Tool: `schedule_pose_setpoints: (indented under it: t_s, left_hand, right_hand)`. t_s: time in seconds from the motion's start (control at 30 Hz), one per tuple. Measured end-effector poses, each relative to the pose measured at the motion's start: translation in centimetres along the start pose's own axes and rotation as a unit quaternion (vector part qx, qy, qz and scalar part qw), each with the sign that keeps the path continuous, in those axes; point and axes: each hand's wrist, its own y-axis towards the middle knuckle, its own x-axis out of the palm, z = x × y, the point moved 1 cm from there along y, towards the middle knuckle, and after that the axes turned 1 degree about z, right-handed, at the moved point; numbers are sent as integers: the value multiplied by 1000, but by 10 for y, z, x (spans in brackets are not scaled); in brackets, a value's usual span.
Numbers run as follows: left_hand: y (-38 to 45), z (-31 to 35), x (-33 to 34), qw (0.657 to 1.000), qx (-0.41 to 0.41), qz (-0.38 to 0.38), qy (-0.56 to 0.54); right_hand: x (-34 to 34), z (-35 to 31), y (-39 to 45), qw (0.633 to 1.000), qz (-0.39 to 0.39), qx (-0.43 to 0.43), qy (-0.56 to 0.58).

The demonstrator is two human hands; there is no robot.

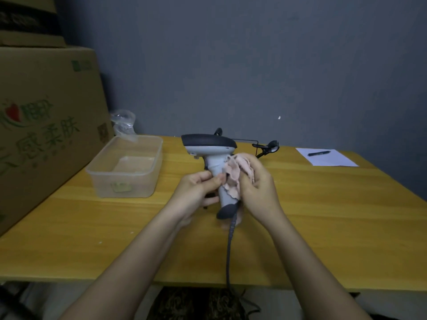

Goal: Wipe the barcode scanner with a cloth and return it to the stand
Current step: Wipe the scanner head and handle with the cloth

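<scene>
A grey and black barcode scanner (209,146) is held upright above the middle of the wooden table (323,215), head at the top. My left hand (196,192) grips its handle from the left. My right hand (258,188) presses a crumpled pink cloth (238,174) against the right side of the handle. The scanner's grey cable (229,250) hangs from the handle base down over the table's front edge. A black wire stand (268,147) sits behind, near the wall; its base is partly hidden by my right hand.
A clear plastic tub (126,167) stands left of the scanner, with a crumpled plastic bag (123,122) behind it. A large cardboard box (46,125) fills the left side. A white sheet of paper (325,157) with a black pen (318,153) lies at the back right.
</scene>
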Motion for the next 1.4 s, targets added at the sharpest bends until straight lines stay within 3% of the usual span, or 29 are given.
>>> schedule_pose_setpoints:
  t_s: [0.13,0.27,0.33,0.43,0.6,0.77,0.87,0.93,1.0,1.07,1.13,1.4]
  left_hand:
    - [5,6,-8,998,1,8,-55]
    - [10,6,-11,997,-6,13,-75]
    - [11,4,-9,997,-11,3,-74]
    - [10,5,2,997,-13,-23,-75]
    - [12,4,2,997,-20,3,-70]
    - [6,0,-5,1000,-16,15,3]
    - [6,-4,-6,990,20,110,85]
    - [5,-5,-4,987,35,122,99]
    - [1,-7,0,990,24,100,92]
    - [0,-6,0,993,0,98,65]
    - [2,-5,-2,994,-18,94,53]
    - [3,1,3,1000,-19,22,-6]
  right_hand:
    - [-18,8,-18,994,-75,-46,-64]
    - [-41,18,-35,984,-165,6,-65]
    - [-45,13,-32,991,-123,9,-57]
    - [-32,-1,-19,998,-10,45,49]
    - [7,1,-29,985,-62,99,125]
    - [14,10,-39,964,3,151,220]
    - [16,12,-41,985,40,108,131]
    - [20,14,-42,995,73,41,-49]
    - [27,16,-44,975,87,-37,-200]
    - [31,16,-45,954,84,-109,-266]
    - [31,13,-45,949,57,-141,-276]
    - [23,-6,-34,984,-27,-28,-171]
